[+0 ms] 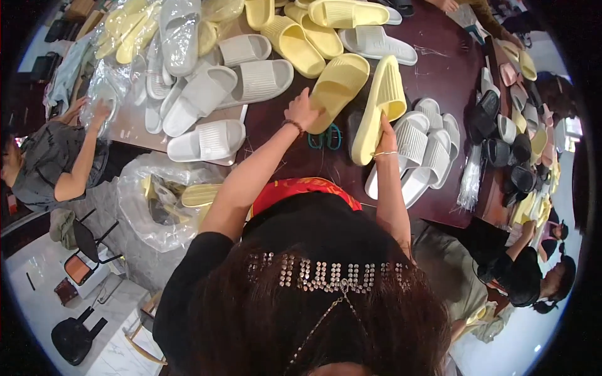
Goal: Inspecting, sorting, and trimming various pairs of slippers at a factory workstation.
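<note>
My left hand [303, 111] is closed on the heel end of a yellow slipper [342, 84], its footbed facing up. In my right hand [386, 135] is a second yellow slipper [378, 106], tipped on its side with the ribbed strap toward the right. Both slippers are held over the dark red table [433, 81]. Between my wrists lie teal loops [325, 138] that look like scissor handles. Several white ribbed slippers [423, 150] stand close together just right of my right hand.
Grey slippers [207, 94] and yellow slippers [295, 44] pile up at the far left, some in clear plastic [179, 37]. A plastic-lined container [150, 207] stands on the floor. People work on both sides; more slippers [520, 150] cover the right-hand table.
</note>
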{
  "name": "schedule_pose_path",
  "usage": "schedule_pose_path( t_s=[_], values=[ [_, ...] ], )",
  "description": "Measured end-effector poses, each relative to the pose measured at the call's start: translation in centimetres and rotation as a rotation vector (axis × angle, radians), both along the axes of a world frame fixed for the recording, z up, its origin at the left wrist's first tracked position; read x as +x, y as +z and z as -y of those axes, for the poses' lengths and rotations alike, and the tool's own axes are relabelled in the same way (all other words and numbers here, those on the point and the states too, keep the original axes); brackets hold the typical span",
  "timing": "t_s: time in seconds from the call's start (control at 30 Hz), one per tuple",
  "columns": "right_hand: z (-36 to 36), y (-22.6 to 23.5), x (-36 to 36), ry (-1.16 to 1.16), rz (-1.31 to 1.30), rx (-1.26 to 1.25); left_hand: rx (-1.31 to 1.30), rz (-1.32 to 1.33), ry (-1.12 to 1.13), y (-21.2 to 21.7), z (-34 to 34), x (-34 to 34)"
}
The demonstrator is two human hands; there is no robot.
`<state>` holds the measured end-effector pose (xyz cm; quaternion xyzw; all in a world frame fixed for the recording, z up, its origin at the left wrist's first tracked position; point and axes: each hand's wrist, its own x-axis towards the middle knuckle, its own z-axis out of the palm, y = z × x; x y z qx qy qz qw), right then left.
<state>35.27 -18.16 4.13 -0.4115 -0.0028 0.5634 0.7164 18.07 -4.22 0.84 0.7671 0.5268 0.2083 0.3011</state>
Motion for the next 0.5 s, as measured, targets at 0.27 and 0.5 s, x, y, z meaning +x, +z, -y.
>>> schedule_pose_path(
  t_s=[0.27,0.5],
  values=[
    [0.7,2.2,-1.1,-0.123,-0.055,-0.097,-0.405,0.275,-0.118,2.0,-1.3,0.2],
    [-0.4,9.8,-4.3,0.199,-0.418,0.601,-0.846,1.075,-0.11,9.7,-0.6,-3.2]
  ],
)
